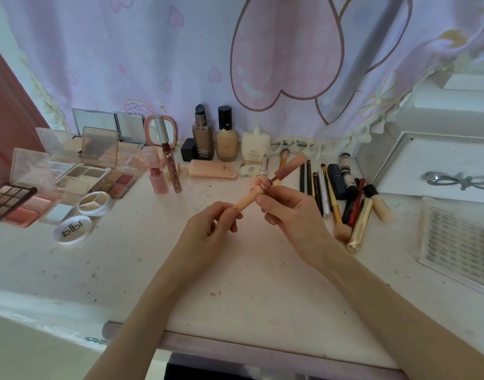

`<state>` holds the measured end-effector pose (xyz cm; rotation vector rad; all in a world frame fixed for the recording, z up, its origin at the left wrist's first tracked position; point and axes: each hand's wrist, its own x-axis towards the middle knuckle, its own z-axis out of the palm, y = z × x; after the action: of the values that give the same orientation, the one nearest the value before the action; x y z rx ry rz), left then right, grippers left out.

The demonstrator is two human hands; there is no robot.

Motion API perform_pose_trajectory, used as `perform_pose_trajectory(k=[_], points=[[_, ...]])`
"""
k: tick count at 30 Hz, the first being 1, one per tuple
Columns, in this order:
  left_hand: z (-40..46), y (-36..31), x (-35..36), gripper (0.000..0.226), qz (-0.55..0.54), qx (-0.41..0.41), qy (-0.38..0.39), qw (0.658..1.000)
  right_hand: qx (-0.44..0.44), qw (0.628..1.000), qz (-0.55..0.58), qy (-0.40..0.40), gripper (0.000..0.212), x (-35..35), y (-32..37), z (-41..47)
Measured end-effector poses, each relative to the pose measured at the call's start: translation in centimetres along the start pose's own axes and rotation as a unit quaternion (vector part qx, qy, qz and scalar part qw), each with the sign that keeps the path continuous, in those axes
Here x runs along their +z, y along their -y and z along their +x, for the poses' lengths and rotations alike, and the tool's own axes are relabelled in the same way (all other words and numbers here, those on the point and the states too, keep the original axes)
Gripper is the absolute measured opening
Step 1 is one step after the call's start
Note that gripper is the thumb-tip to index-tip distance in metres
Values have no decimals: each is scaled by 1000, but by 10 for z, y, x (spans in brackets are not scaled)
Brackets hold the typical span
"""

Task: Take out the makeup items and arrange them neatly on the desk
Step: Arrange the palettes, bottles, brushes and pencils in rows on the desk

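Left hand is gripping the lower end of a peach double-ended stick, fingers curled round it. Right hand is pinching the same stick nearer its middle; the stick is tilting up and away, above the desk. Just beyond the hands, a silver lipstick is standing and a pink tube is lying flat. Right of the right hand, pencils and brushes are lying side by side. Left of the left hand, open palettes and a round jar are sitting. Foundation bottles are standing farther back.
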<state>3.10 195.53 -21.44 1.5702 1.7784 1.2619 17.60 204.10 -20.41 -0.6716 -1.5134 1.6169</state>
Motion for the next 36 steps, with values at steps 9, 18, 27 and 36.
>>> perform_pose_trajectory(k=[9, 18, 27, 36], points=[[-7, 20, -24, 27, 184, -10, -9, 983, -112, 972, -204, 44, 16, 36, 16, 34], [-22, 52, -61, 73, 442, -128, -1, 888, -112, 945, -302, 55, 9, 74, -8, 81], [-24, 56, -58, 73, 465, -122, -11, 877, -107, 926, -360, 43, 8, 90, -21, 96], [-23, 59, -57, 73, 465, -119, -11, 877, -95, 921, -376, 33, 15, 95, -25, 96]])
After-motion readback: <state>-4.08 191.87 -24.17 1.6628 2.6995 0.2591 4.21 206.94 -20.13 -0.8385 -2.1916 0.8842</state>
